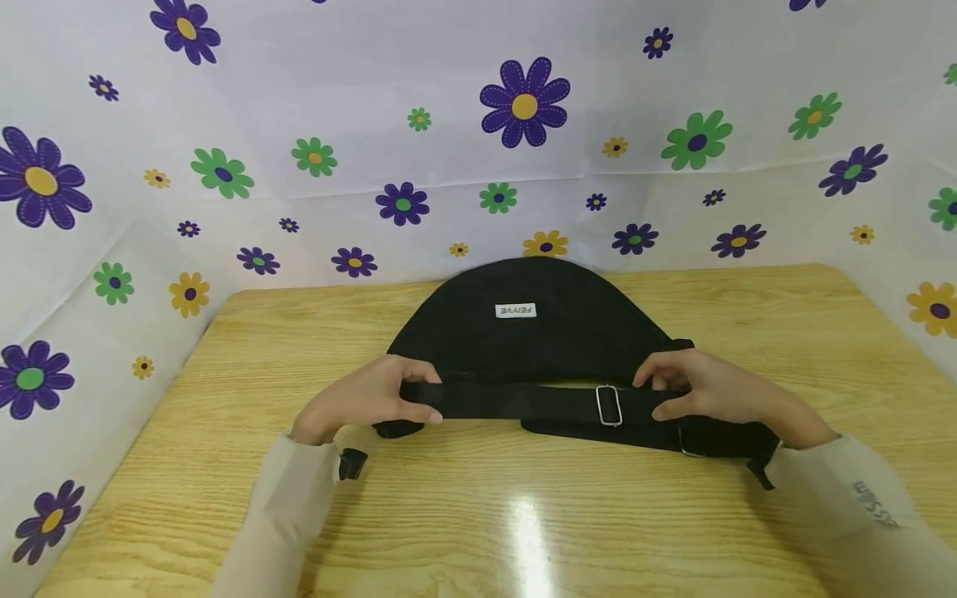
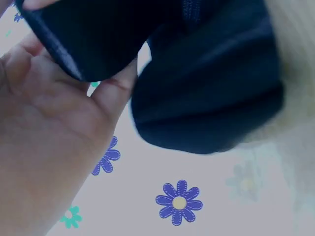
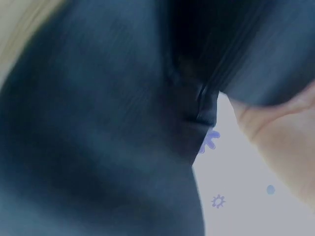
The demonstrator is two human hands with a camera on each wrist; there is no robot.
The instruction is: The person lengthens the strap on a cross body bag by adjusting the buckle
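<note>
A black waist bag (image 1: pixel 531 332) with a small white label (image 1: pixel 516 311) lies flat on the wooden table (image 1: pixel 478 515). Its black webbing strap (image 1: pixel 523 403) stretches across the front edge, with a metal slider buckle (image 1: pixel 609 405) on it. My left hand (image 1: pixel 374 399) grips the strap near its left end, thumb under and fingers over. My right hand (image 1: pixel 699 390) pinches the strap just right of the slider. A black plastic clip (image 1: pixel 351 463) shows below my left wrist. Both wrist views are filled with blurred black fabric (image 2: pixel 206 98) (image 3: pixel 98 137) close to each palm.
Flower-printed white sheets (image 1: pixel 523 108) wall the table at the back and both sides. A second metal ring (image 1: pixel 691 448) sits on the strap under my right wrist. Bare wood lies in front of the bag, with a glare patch (image 1: pixel 527 531).
</note>
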